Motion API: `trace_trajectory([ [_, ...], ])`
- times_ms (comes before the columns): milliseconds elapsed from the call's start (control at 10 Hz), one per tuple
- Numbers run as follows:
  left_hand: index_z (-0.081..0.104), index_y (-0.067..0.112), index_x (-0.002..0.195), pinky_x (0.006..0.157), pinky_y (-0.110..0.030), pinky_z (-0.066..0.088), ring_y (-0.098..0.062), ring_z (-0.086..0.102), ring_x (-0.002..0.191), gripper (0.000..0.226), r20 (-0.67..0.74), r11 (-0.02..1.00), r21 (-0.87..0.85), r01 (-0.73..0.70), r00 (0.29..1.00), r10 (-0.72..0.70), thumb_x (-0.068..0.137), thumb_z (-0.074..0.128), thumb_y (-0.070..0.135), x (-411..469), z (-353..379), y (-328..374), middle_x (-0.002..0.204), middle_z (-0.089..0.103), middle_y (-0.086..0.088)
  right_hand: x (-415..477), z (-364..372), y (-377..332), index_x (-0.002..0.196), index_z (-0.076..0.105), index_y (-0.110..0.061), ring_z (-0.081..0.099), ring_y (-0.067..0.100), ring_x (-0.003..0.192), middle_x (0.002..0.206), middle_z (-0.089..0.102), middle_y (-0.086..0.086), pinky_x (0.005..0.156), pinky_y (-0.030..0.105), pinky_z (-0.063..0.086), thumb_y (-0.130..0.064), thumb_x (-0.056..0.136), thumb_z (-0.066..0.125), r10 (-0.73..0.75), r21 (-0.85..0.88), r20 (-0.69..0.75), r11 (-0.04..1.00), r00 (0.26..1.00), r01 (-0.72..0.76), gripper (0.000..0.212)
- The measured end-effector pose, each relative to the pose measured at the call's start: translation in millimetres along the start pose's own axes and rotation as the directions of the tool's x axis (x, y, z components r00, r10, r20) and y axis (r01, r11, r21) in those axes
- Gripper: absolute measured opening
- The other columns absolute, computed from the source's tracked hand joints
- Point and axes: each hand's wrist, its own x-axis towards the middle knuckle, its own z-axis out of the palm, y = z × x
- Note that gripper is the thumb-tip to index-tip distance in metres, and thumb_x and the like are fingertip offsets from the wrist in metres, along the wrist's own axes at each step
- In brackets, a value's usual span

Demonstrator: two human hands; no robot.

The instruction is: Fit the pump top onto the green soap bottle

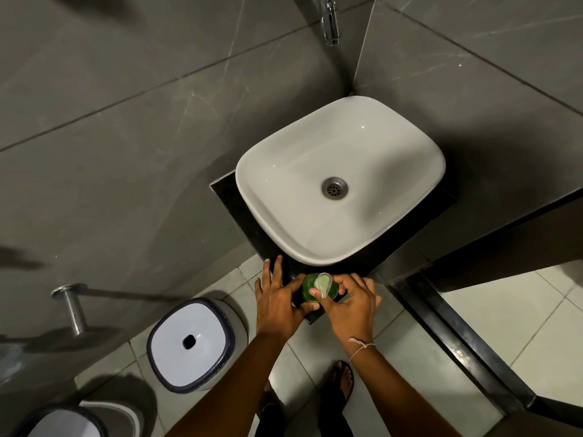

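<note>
bottle: green soap bottle (310, 290) stands upright on the dark table (271, 247), at the corner just in front of the white sink (340, 181), close to the table's front edge.
pump: clear pump top (322, 283) sits over the bottle's mouth, spout pointing away from the sink toward the person; cannot tell if it is threaded on or just resting.
left grip: left hand (277, 298) lies open beside the bottle on the side away from the sink's drain, thumb touching the bottle's side, the other fingers spread flat on the table, closed on nothing.
right grip: right hand (353, 299) is curled around the pump top, fingertips (314, 292) pinching its collar; closed on the pump, not on the bottle body.
step: looks like seating or twisting the pump; task near its end, judged from the pump already above the neck.
risk 1: cross-threading, if the collar is turned while tilted; tilt is not readable from above.
risk 2: bottle spins with the pump, since the left hand only braces it with the thumb and has no wrap around it.
risk 3: bottle slides off the table edge onto the floor tiles near the white bin (191, 342) below, if the twist pushes away from the sink.
risk 4: soap squeezed out or pump pressed by accident, making the grip slippery.
</note>
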Motion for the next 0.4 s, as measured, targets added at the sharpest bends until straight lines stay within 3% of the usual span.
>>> trace_trajectory([
  [200,0.049,0.04,0.132,0.116,-0.062,0.014,-0.028,-0.009,0.148,0.065,0.003,1.0,-0.01,0.005,1.0,-0.005,0.073,0.068,0.06,-2.3,0.6,0.1,0.162,0.006,-0.007,-1.5,1.5,1.6,0.07,0.056,-0.036,0.048,0.016,0.082,0.063,0.049,-0.009,0.071,0.031,0.022,-0.028,0.06,0.088,0.032,0.057,0.014,0.998,0.999,-0.033,0.035],
  [300,0.047,0.041,0.133,0.116,-0.061,0.013,-0.029,-0.009,0.148,0.066,0.009,1.0,-0.013,0.005,1.0,-0.005,0.073,0.068,0.06,-1.8,-2.0,3.1,0.162,0.006,-0.007,-0.4,2.3,-0.1,0.082,0.066,-0.035,0.049,0.016,0.086,0.067,0.051,-0.011,0.072,0.032,0.025,-0.033,0.061,0.087,0.007,0.049,0.026,0.999,1.0,-0.008,0.03],
  [400,0.042,0.04,0.137,0.117,-0.06,0.012,-0.028,-0.009,0.148,0.073,0.032,1.0,0.005,0.027,0.999,-0.027,0.072,0.069,0.061,-5.8,-4.8,3.5,0.162,0.003,-0.006,-5.9,-5.7,4.1,0.107,0.066,-0.037,0.049,0.015,0.093,0.075,0.054,-0.015,0.08,0.037,0.033,-0.037,0.061,0.086,0.029,0.073,0.071,0.997,0.997,-0.034,0.051],
])
